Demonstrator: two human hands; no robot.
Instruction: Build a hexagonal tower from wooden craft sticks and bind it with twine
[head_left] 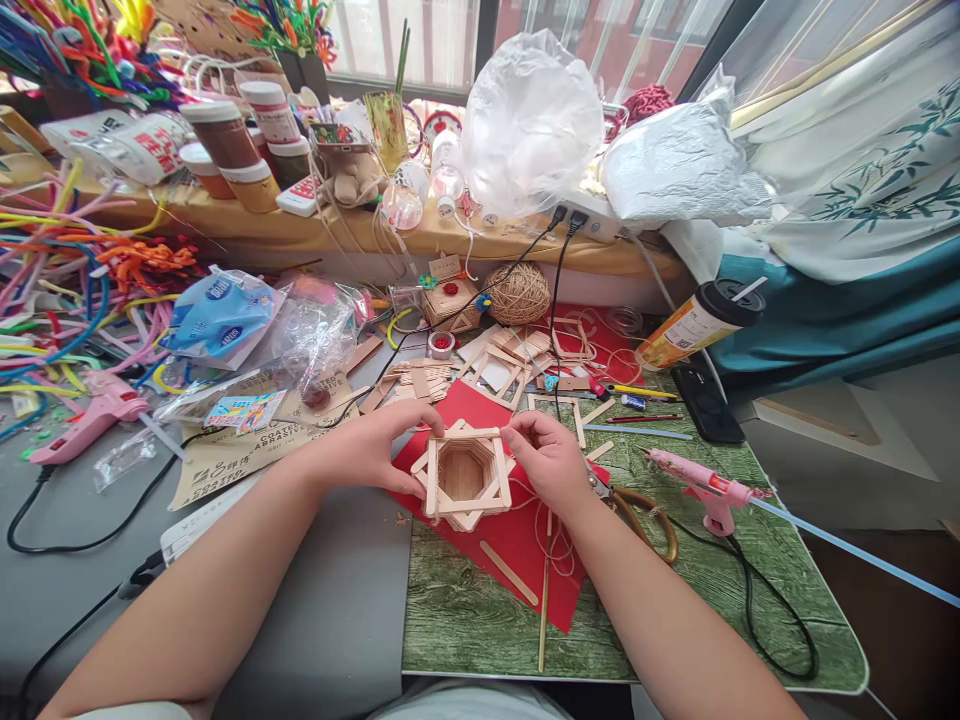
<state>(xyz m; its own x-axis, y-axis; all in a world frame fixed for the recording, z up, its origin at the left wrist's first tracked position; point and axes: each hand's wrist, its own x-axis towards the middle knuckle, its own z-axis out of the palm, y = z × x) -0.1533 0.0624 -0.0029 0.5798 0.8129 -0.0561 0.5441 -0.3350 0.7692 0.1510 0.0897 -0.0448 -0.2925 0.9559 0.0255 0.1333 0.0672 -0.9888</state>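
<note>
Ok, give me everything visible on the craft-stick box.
The craft-stick box is pale, wood-looking and hollow, built of stacked flat sticks. Four sticks form a square on top; the layers beneath are turned, so ends jut past it and the inside looks many-sided. Its open top faces up toward the camera. The left hand grips its left side; the right hand's fingertips meet its upper right corner. It's over the red sheet; whether resting there is unclear.

On the counter, paper is lying beneath the stick box, a twine ball behind it, scissors to its right
</note>
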